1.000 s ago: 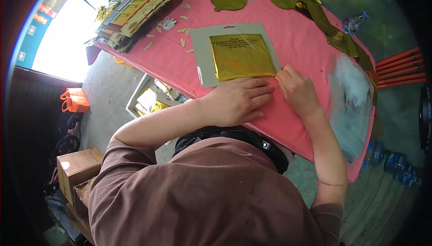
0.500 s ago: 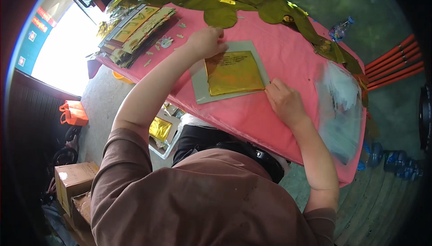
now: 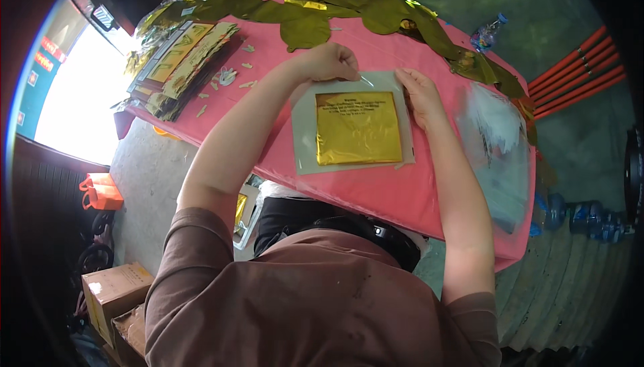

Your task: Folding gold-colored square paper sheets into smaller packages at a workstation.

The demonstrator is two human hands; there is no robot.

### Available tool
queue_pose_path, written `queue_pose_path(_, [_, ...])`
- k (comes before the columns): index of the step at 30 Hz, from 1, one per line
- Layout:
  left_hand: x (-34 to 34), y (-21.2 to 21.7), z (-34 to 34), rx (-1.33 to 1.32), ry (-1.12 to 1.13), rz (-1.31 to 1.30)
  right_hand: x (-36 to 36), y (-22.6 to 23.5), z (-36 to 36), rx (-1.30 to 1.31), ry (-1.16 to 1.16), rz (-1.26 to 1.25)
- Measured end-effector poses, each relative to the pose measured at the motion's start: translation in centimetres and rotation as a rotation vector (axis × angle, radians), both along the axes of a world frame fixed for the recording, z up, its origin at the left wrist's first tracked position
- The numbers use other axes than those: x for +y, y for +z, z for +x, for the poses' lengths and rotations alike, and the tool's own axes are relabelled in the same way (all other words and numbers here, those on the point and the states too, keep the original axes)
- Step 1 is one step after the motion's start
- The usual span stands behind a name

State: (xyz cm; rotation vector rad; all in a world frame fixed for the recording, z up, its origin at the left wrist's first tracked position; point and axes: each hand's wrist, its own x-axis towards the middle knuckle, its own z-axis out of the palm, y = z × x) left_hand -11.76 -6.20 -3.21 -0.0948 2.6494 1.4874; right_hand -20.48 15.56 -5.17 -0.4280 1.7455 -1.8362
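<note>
A folded gold foil balloon [image 3: 359,139] with dark print lies in a clear plastic bag [image 3: 306,145] before me on the pink-covered table [image 3: 268,38]. My right hand [image 3: 419,95] pinches the bag's upper right corner, thumb and fingers pressed together. Over the bag's top edge, my left hand [image 3: 332,62] is closed with its fingertips together. Just below those fingertips a thin shiny strip [image 3: 366,80] shows; whether they grip it or the bag's edge I cannot tell.
Gold foil balloons [image 3: 305,30] lie along the far edge. Packed flat pieces [image 3: 181,62] are stacked at the left, beside small pale scraps [image 3: 228,76]. Clear plastic bags [image 3: 493,159] lie at the right. A plastic bottle [image 3: 488,31] is beyond the table, near red poles [image 3: 570,75].
My right hand has gone from the bag's lower right side up to its top corner. My left hand has shifted right along the top edge. The bag has straightened.
</note>
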Motion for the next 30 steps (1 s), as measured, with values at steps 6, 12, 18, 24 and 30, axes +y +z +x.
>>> queue_pose_path(6, [0.1,-0.1,0.7,-0.076,-0.005,0.065,-0.1,-1.2,-0.4,-0.006,-0.156,-0.099])
queue_pose_path(12, [-0.6,0.2,1.4,-0.146,-0.016,0.115,-0.6,-2.9,-1.1,0.303,-0.219,-0.035])
queue_pose_path(18, [0.3,0.9,2.2,-0.085,0.034,-0.025,-0.4,-2.3,-0.8,0.424,-0.269,0.063])
queue_pose_path(24, [0.3,-0.1,1.5,0.051,0.046,-0.254,0.5,-2.7,-2.4,0.814,-0.306,0.308])
queue_pose_path(30, [0.7,-0.9,2.5,0.449,0.049,-0.478,1.6,1.1,0.6,1.045,-0.130,0.586])
